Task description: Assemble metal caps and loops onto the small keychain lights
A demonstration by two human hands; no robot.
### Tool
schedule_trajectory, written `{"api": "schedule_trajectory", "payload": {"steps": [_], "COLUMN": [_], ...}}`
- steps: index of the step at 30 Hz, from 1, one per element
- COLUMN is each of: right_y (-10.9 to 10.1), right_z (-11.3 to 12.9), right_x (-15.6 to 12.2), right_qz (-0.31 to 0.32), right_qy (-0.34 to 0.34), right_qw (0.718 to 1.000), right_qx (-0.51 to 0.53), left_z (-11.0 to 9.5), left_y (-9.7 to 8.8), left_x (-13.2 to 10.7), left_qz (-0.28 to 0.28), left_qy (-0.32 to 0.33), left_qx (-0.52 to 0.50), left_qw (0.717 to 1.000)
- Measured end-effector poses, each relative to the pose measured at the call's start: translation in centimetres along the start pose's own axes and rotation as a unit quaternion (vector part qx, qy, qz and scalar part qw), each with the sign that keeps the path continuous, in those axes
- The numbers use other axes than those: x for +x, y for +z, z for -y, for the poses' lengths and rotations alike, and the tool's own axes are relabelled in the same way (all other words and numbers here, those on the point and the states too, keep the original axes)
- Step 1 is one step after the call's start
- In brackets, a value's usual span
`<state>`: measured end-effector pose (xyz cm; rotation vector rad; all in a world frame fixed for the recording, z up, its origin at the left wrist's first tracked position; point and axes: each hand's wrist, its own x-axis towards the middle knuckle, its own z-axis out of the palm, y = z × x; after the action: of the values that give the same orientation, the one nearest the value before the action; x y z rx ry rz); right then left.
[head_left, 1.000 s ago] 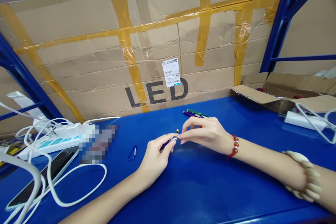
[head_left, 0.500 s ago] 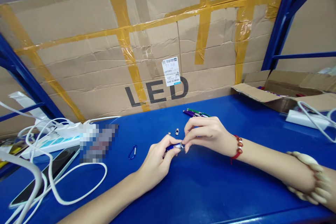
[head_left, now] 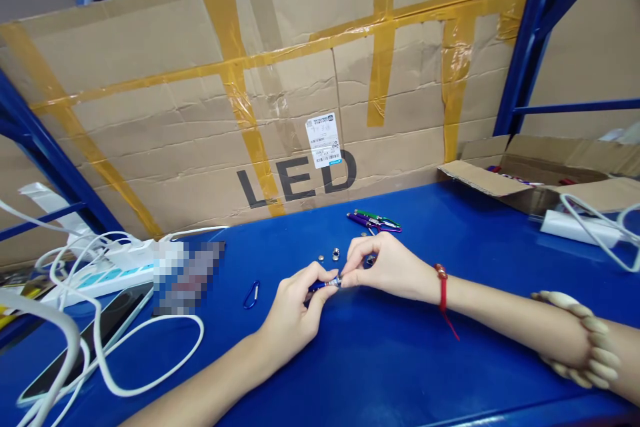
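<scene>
My left hand [head_left: 295, 303] is closed around a slim blue tube like a small flashlight [head_left: 320, 284], with a pale label and a silver end facing right. At that end, the thumb and forefinger of my right hand [head_left: 385, 269] are pinched together, hiding whatever small part lies between them. A silver cap-like piece [head_left: 336, 254] and a small round disc [head_left: 321, 258] lie on the blue table just beyond my hands. Another dark, shiny metal piece [head_left: 370, 260] shows beside my right fingers. To the left of my left hand lies a blue carabiner [head_left: 251, 295].
Purple and green flashlights [head_left: 375, 220] with clips lie behind my right hand. An open cardboard box [head_left: 540, 170] and a white block with cable [head_left: 580, 228] are at right. At left are a power strip [head_left: 100, 277], phone [head_left: 85, 340] and looping white cables [head_left: 197, 353].
My right hand has tilted and lowered slightly, its fingers now pinching right at the tube's silver end. The dark metal piece beside its fingers has come into view. The camera view has shifted slightly.
</scene>
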<state>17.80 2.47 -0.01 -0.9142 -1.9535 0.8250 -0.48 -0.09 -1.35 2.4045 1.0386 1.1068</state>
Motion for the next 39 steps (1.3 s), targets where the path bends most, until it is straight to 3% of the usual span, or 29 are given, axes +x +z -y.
{"api": "schedule_trajectory", "payload": {"steps": [4,9,25,35,39], "right_y": [0.2,0.1,-0.6,-0.8,-0.9], "right_z": [-0.3,0.3,0.0,0.4,0.7], "right_x": [0.0,-0.1,0.7,0.2,-0.1], "right_qz": [0.040,0.051,0.066,0.154,0.173], "right_qy": [0.129,0.192,0.195,0.065,-0.046], "right_qw": [0.985,0.971,0.972,0.986,0.983], "right_qx": [0.102,0.131,0.116,0.022,-0.040], "left_z": [-0.1,-0.2,-0.5,-0.5,-0.3], "left_y": [0.0,-0.1,-0.2,-0.1,-0.1], "left_x": [0.0,-0.1,0.5,-0.1,-0.3], "left_qz": [-0.009,-0.008,0.022,0.055,0.067], "left_qy": [0.004,-0.010,-0.081,-0.071,-0.052], "left_qx": [0.013,-0.006,-0.082,-0.096,-0.082], "left_qw": [1.000,1.000,0.993,0.991,0.993]}}
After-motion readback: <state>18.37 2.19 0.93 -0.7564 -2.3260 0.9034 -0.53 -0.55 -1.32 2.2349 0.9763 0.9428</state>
